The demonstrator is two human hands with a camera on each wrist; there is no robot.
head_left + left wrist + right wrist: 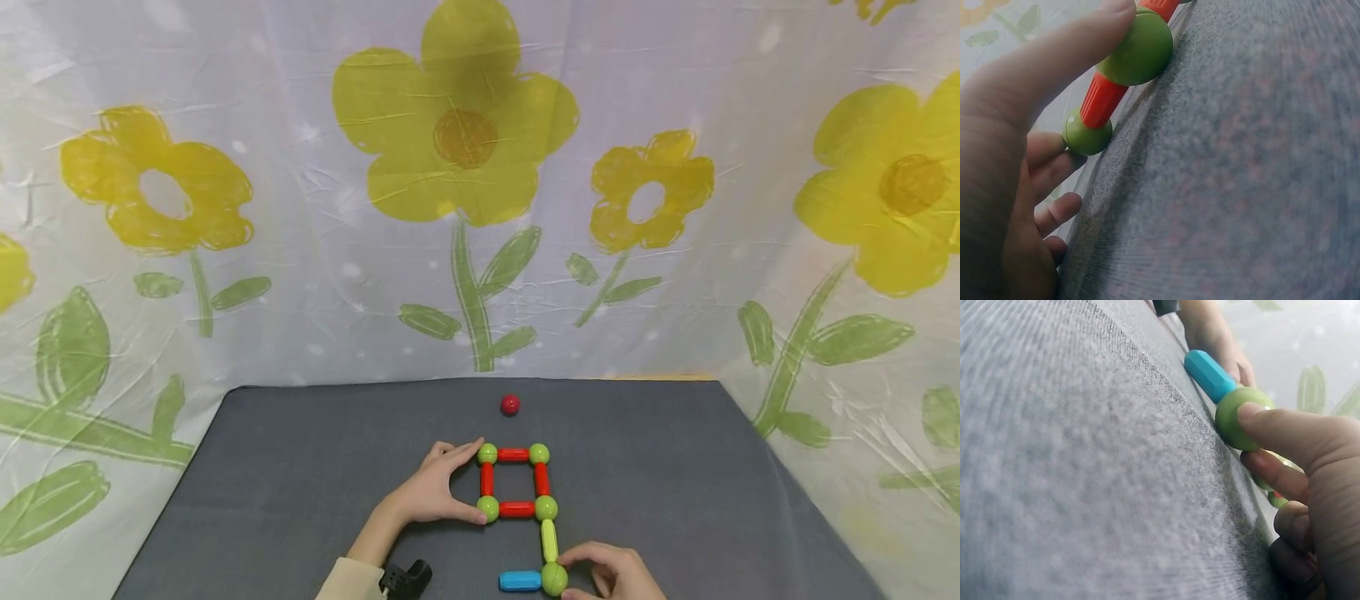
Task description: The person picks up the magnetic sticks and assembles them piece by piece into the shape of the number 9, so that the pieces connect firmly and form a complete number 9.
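Observation:
A square of red rods (pixel 513 455) with green balls (pixel 539 453) at its corners lies on the grey cloth. My left hand (pixel 429 492) grips its left side, thumb against the near green ball (pixel 1141 50) and fingers at the far one (pixel 1087 134). From the square's near right corner a yellow-green rod (pixel 549 542) runs toward me to another green ball (pixel 554 578). Thumb and index finger of my right hand (pixel 618 571) pinch that ball. A blue rod (pixel 521 581) joins it and points left, its outer end bare.
A single red ball (pixel 511 405) lies beyond the square, near the back of the grey-covered table (pixel 300 467). Behind and beside the table hangs a white cloth (pixel 300 250) with yellow flowers. A black device (pixel 407 578) sits by my left wrist.

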